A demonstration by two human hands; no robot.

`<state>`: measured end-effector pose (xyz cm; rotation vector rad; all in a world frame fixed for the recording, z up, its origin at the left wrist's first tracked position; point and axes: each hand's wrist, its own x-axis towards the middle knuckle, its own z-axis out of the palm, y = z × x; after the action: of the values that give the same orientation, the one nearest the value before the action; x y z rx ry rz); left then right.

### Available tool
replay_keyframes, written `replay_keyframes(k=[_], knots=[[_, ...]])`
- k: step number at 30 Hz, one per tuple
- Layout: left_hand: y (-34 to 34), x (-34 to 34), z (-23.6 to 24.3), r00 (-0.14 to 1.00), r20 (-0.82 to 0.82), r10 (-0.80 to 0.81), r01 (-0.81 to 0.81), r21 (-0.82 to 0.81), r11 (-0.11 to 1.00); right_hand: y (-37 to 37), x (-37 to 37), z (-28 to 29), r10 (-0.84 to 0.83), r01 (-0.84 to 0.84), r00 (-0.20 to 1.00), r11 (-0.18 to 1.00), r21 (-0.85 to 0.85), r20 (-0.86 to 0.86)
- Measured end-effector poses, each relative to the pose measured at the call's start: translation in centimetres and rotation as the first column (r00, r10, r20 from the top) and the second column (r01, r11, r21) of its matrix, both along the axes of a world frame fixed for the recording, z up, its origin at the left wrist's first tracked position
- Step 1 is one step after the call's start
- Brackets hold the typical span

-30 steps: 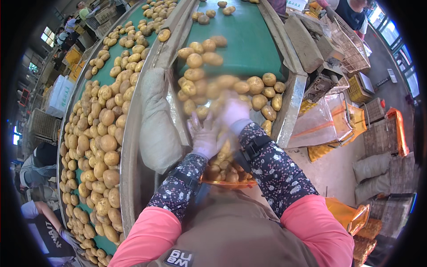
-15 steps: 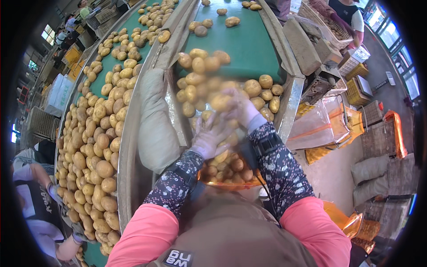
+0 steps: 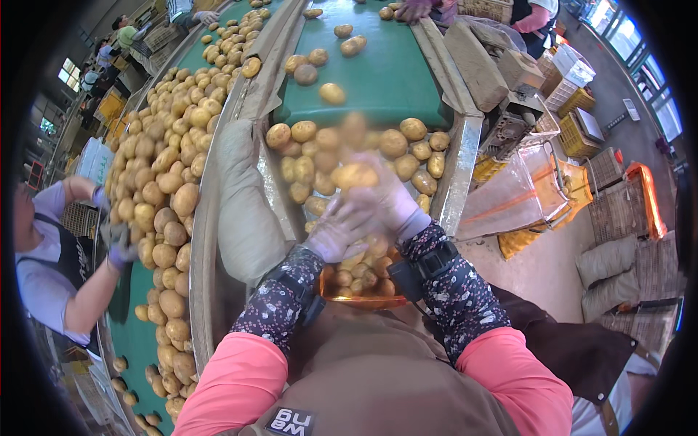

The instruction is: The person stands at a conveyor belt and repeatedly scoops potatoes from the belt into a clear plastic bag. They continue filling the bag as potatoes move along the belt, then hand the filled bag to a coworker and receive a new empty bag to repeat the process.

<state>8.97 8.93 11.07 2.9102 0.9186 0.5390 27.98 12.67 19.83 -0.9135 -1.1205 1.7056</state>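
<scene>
In light gloves, my two hands work at the chute end of a green conveyor. My right hand has its fingers round a potato. My left hand is just below and left of it, fingers spread and slightly bent. Loose potatoes crowd the chute around and above them, some blurred. Below my hands, more potatoes lie in an orange-rimmed bag or container. A padded grey cloth roll lines the chute's left side.
A second belt carries many potatoes on the left; a co-worker reaches onto it. Others stand farther up. Dark clothing of someone shows at lower right. Crates, an orange bag and sacks are on the right.
Potatoes in the chute have shifted downward and new ones come along the belt. The left co-worker has moved up and reaches farther. Dark clothing has appeared at lower right.
</scene>
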Motion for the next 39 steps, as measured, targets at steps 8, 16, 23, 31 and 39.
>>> replay_keyframes(k=[8,16,23,31,39], knots=[[-3.5,-6.9,-2.3,0.827,0.075,0.558,-0.562,0.051,0.826,1.1,-4.4,-2.3,-0.689,0.043,0.327,0.694,0.719,0.646],[-10.7,-5.1,-13.1,0.692,0.061,0.719,-0.711,-0.118,0.694,-10.2,-4.2,-16.3,-0.409,-0.407,0.112,0.813,0.417,0.906],[-12.2,-4.1,-16.1,0.807,0.063,0.587,-0.582,-0.082,0.809,-8.7,-2.0,-16.6,-0.533,-0.261,0.132,0.795,0.548,0.836],[-12.2,-3.9,-16.7,0.937,-0.041,0.348,-0.350,-0.100,0.931,-7.8,-2.5,-18.3,-0.173,-0.411,0.062,0.893,0.183,0.983],[-12.6,-3.7,-18.4,0.844,0.073,0.531,-0.531,-0.029,0.847,-14.1,-3.4,-19.9,-0.226,-0.474,-0.137,0.870,0.136,0.965]])
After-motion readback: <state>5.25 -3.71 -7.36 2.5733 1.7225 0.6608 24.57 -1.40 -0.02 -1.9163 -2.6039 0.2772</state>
